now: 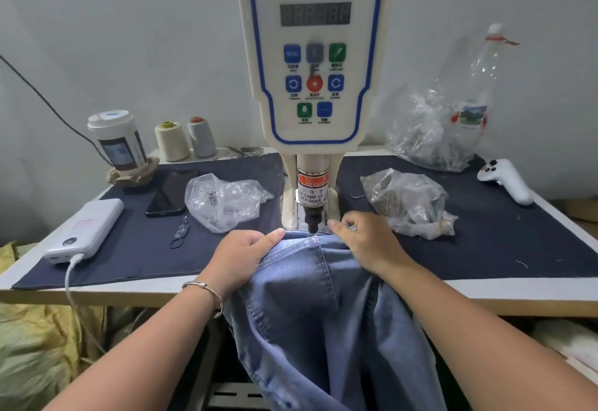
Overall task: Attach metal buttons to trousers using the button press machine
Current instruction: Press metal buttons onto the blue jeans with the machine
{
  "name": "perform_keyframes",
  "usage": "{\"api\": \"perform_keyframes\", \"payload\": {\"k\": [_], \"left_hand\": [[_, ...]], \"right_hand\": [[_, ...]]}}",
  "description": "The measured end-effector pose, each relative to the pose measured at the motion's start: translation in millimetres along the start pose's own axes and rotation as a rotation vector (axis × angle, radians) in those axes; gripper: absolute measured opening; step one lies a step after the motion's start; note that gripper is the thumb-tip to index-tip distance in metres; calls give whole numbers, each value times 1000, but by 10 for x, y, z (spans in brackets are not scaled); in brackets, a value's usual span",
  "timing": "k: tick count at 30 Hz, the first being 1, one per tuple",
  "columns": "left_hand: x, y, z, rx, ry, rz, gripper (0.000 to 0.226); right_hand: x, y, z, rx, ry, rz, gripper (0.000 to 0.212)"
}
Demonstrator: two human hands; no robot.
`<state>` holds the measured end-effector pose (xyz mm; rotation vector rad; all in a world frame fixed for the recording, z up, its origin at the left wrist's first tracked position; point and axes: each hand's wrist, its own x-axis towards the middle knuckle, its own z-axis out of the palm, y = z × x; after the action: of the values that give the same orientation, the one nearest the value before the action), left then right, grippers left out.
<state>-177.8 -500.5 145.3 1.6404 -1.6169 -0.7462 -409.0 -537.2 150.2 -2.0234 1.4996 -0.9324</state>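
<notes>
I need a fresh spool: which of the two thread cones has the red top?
The right cone, grey thread, nearer the machine; the left cone is cream with a yellow top.

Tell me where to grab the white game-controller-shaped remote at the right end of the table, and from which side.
Grip the white remote around its long handle, the end nearer the table's front edge, coming from above and the right. The handle is slim and bare, while the far, wider head carries dark buttons. It lies flat on the dark blue mat, apart from the clear plastic bags, so probably nothing blocks that approach.
</notes>
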Motion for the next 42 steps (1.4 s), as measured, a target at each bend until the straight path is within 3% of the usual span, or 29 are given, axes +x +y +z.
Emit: {"api": "perform_keyframes", "payload": {"k": [9, 17, 42], "left_hand": [[44, -111, 104, 172, -6, -15, 60], [-15, 7, 170, 423, 11, 6, 54], [-54, 14, 181, 423, 19, 28, 54]], "right_hand": [[-93, 173, 135, 93, 118, 33, 29], [-103, 131, 156, 94, 180, 13, 28], [-122, 189, 191, 100, 183, 27, 26]]}}
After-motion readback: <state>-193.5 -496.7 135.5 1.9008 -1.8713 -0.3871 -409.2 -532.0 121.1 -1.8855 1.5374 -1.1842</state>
